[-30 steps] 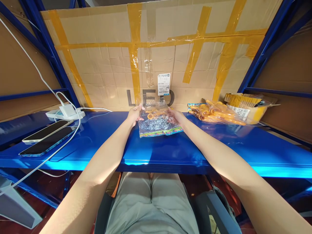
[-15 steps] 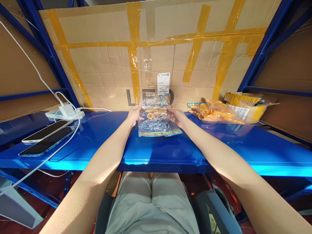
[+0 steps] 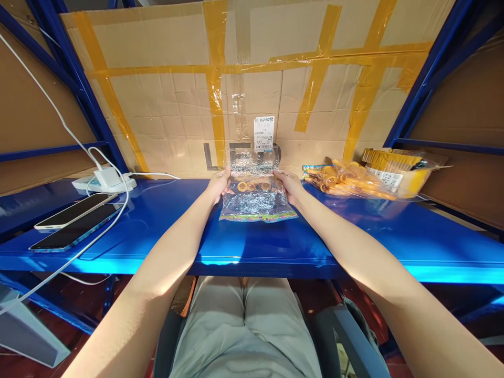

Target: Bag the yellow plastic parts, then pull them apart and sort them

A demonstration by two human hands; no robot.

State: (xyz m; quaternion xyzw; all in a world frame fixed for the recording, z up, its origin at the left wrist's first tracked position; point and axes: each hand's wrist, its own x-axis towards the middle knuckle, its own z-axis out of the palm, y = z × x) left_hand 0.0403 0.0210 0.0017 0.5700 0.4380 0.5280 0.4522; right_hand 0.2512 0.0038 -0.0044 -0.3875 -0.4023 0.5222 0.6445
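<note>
A clear plastic bag with a colourful printed strip along its near edge is stretched between my two hands over the blue shelf. Orange ring-shaped pieces show through its middle; what they belong to I cannot make out. My left hand pinches the bag's left side, and my right hand grips the right side. Behind the bag, a white printed label stands up against the cardboard. Further right lies another clear bag of orange items, apart from my hands.
A yellow and white box in clear wrap sits at the back right. On the left are two phones, a white power strip and a trailing white cable. Taped cardboard closes the back of the blue shelf.
The bag is spread wider and flatter between my hands, and the orange rings in it have shifted. My right hand has moved slightly outward; the rest stays in place.
</note>
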